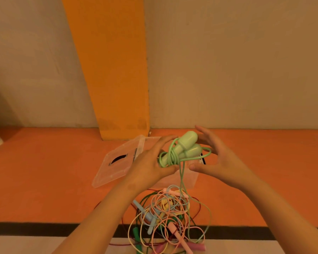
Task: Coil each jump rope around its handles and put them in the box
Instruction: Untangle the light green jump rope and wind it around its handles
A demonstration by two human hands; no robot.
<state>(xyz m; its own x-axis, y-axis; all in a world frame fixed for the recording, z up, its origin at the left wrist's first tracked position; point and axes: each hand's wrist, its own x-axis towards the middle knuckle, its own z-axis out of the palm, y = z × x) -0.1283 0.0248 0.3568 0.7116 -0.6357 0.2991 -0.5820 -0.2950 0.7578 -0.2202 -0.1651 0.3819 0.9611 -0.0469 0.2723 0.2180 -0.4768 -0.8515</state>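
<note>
Just above the middle of the frame, the left hand (pixel 151 162) gripped the green jump rope (pixel 173 156) by the narrow ends of its two handles (pixel 186 145). Thumb below and fingers over the top pressed the pair side by side, probably so the turns already wound there could not slip off. The right hand (pixel 218 158) was spread just to the right of the handles, fingers splayed and closed on nothing. A loose loop of cord (pixel 206 153) lay by its fingertips; whether it touched them could not be told. It seemed placed to guide the next turn.

From the handles the rest of the cord hung straight down into the pile of ropes (pixel 165 213) at lower centre, so the coiling was only partly done. The pink, blue, yellow and dark ropes in that pile lay tangled and uncoiled on the floor (pixel 44 180).

Directly behind the hands stood the clear box (pixel 189 178), open, its lid (pixel 116 165) lying to the left, apparently kept close for a short drop.
</note>
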